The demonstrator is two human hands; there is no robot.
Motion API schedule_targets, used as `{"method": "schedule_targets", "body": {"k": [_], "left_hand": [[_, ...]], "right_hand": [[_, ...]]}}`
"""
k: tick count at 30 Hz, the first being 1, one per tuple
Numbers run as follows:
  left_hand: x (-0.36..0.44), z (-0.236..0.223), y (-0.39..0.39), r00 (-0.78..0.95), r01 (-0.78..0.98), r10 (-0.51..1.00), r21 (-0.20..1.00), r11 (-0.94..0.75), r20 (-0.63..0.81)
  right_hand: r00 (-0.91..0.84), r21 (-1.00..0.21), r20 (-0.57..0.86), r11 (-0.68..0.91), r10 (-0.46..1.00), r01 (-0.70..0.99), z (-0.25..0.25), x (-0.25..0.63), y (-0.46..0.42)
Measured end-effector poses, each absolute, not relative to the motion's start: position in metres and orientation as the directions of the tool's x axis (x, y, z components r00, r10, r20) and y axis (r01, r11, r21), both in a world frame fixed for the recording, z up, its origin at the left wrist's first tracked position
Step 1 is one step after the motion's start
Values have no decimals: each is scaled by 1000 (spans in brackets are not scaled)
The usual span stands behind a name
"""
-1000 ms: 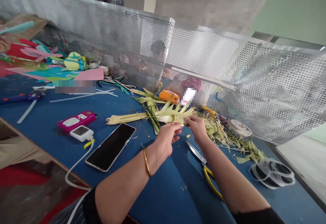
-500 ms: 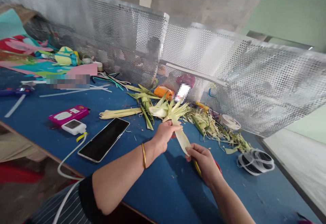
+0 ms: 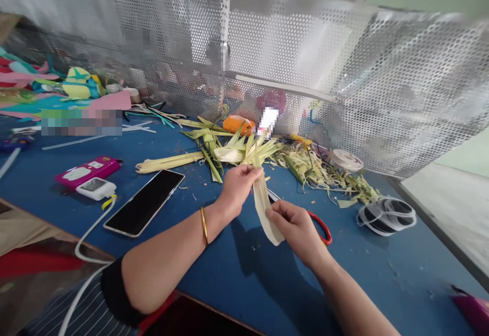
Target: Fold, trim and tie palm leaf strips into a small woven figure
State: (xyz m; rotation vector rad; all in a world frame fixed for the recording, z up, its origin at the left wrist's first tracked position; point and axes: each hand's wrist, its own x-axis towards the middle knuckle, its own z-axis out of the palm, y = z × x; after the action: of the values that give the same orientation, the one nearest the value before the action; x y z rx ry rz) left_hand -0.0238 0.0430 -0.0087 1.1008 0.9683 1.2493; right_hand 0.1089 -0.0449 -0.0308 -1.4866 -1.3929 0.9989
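A pale corn husk strip (image 3: pixel 263 208) hangs lengthwise between my two hands above the blue table. Its upper end is pinched by my left hand (image 3: pixel 237 188), thumb and fingers pressed together. Lower down, my right hand (image 3: pixel 296 226) grips the strip near its wider, loose end. Partly hidden behind my right hand lie scissors with a red handle (image 3: pixel 322 228); a bit of blade shows between the hands. Just beyond my left hand is a heap of pale green and cream husks (image 3: pixel 257 150). A bundle of husk strips (image 3: pixel 170 162) lies left of it.
On the left are a dark-screened phone (image 3: pixel 145 203), a magenta device (image 3: pixel 87 173) and a white cabled device (image 3: pixel 96 188). Shredded husks (image 3: pixel 317 168) and a spool of white line (image 3: pixel 386 216) lie right. A perforated metal screen (image 3: pixel 282 45) stands along the back.
My right hand has shifted along the strip, whose free end now extends below the fingers. More of the scissors shows. The view has tilted down and turned slightly right.
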Motion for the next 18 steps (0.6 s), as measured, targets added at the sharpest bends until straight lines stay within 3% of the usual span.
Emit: {"method": "schedule_targets", "body": {"k": [2, 5, 7, 10, 12, 18], "left_hand": [[-27, -8, 51, 5, -272, 1000, 962, -28, 31], [-30, -7, 55, -14, -369, 996, 926, 77, -88], [-29, -7, 49, 89, -352, 983, 918, 184, -163], [-24, -6, 34, 390, -159, 900, 949, 274, -195], [-22, -5, 25, 508, -119, 834, 942, 314, -214], [-20, -3, 14, 565, -127, 798, 934, 335, -209]], "right_hand": [[49, -937, 13, -5, 999, 349, -28, 107, -47], [127, -922, 87, 32, 988, 385, -26, 105, -48], [199, -910, 154, 61, 968, 410, -25, 106, -48], [302, -892, 236, 82, 923, 445, -25, 109, -47], [372, -901, 243, 67, 896, 429, -26, 113, -45], [432, -953, 192, 61, 881, 298, -31, 121, -41]]}}
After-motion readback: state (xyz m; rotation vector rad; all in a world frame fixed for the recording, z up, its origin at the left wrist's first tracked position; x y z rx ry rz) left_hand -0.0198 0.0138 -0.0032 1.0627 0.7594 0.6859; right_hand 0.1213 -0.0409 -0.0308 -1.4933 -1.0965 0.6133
